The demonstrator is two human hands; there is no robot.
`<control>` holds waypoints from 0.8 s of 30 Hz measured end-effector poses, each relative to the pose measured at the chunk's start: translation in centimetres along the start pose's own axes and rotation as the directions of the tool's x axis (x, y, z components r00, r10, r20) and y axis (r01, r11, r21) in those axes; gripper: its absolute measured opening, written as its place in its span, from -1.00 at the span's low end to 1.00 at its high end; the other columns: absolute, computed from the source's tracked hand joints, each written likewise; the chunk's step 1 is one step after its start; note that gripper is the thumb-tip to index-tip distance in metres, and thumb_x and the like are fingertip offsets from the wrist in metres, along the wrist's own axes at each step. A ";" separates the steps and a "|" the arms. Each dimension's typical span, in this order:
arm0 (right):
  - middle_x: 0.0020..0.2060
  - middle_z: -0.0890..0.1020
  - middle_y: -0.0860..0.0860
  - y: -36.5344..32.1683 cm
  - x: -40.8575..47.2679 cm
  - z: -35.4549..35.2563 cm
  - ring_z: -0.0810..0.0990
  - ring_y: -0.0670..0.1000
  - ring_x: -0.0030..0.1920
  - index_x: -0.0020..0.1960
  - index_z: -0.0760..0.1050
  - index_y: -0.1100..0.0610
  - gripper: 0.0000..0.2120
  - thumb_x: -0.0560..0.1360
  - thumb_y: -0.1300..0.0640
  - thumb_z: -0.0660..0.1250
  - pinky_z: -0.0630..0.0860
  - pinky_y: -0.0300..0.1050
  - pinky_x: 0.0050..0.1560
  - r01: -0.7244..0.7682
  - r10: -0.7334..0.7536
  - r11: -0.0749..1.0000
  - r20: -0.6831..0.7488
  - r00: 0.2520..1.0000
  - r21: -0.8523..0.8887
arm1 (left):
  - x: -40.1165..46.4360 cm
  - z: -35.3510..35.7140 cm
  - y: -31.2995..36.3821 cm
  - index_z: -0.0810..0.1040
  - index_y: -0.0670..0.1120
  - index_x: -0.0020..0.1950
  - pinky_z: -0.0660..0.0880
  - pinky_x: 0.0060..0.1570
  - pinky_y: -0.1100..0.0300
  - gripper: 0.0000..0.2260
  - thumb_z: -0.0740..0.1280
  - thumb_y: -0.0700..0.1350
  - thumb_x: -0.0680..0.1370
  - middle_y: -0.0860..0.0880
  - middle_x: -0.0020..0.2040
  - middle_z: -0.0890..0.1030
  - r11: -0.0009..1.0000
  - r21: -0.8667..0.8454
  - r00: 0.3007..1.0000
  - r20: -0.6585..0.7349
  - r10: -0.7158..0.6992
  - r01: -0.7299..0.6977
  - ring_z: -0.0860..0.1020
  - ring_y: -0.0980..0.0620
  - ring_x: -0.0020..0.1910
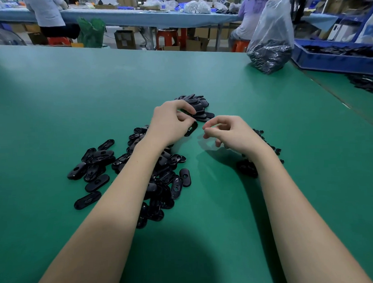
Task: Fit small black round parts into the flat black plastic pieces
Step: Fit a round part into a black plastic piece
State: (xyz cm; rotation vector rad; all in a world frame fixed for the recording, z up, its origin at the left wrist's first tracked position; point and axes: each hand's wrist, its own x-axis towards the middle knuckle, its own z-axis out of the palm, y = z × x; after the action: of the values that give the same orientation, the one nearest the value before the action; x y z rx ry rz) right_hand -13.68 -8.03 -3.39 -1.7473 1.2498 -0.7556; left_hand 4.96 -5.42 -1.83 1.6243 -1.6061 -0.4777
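L hand [172, 122] pinches 1 flat black piece [191, 129] btwn thumb and fingertips, held tilted just above the green table [52, 93]. The piece is an elongated oval w/ rounded ends, glossy, w/ a cut-out opening in its face.

R hand [227, 130] hangs just right of the held piece, not touching it; fingers curled in, thumb and forefinger tips close together. Can't tell if a small round part sits btwn them, too small to see.

Places relative to the held piece:
- Loose pile of flat pieces [161, 174] just near-left of it, under the L forearm; same oval shape, some face up showing a hole, some overlapping, a few scattered further left.
- Stacked pile [198, 105] just beyond it, behind the L fingers; pieces lie flatter and more ordered.
- Small black round parts [272, 148] to its right, under and beside the R wrist; tiny, knobby, in a thin scatter.
- Clear plastic bag [270, 36] of black parts far beyond-right, at the table's far edge, w/ a blue crate [326, 60] beside it.
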 end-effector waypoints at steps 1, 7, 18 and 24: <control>-0.14 0.76 -0.08 -0.2 -0.1 0.0 0.54 -0.12 -0.40 0.03 0.61 0.01 -0.95 0.56 0.08 0.40 0.41 -0.37 -0.38 -0.008 0.008 0.999 0.001 1.000 0.031 | -0.1 0.2 0.2 0.65 0.09 0.01 0.38 -0.30 0.52 -0.86 0.40 -0.13 0.52 0.15 -0.24 0.72 0.996 -0.082 0.999 0.032 -0.019 0.022 0.57 0.36 -0.25; -0.05 0.76 -0.05 -0.2 -0.5 -0.6 0.60 -0.10 -0.33 0.19 0.56 0.03 -0.73 0.53 0.03 0.47 0.45 -0.25 -0.25 -0.070 0.049 0.974 0.101 0.994 0.217 | -0.3 0.9 0.6 0.61 -0.04 0.13 0.52 -0.19 0.31 -0.85 0.40 -0.20 0.57 -0.01 -0.11 0.74 0.869 -0.472 0.983 0.165 -0.078 0.148 0.67 0.13 -0.20; -0.24 0.66 -0.14 0.4 -0.5 -1.8 0.50 -0.18 -0.42 -0.17 0.60 0.07 -0.82 0.39 0.23 0.60 0.39 -0.41 -0.38 0.073 -0.068 0.993 -0.061 0.996 0.092 | -0.3 1.3 0.7 0.64 -0.11 0.00 0.60 -0.05 0.27 -0.96 0.41 -0.21 0.58 -0.07 -0.04 0.69 0.790 -0.534 0.924 0.367 -0.104 0.301 0.68 0.05 -0.09; -0.17 0.73 -0.14 -0.5 -0.7 -3.4 0.62 -0.18 -0.36 -0.11 0.65 0.01 -0.90 0.43 0.11 0.55 0.49 -0.27 -0.24 0.009 -0.012 0.970 -0.014 1.000 -0.241 | -0.5 2.3 0.3 0.62 -0.13 -0.06 0.61 -0.12 0.27 -0.90 0.41 -0.32 0.55 -0.09 -0.21 0.66 0.793 -0.520 0.924 0.358 -0.136 0.318 0.62 0.03 -0.21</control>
State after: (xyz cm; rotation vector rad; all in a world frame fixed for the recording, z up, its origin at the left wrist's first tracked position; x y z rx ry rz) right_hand -16.54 -8.25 -1.37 -1.9467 1.3912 -0.6448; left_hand 2.96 -5.51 -3.14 1.3150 -1.2862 -1.2679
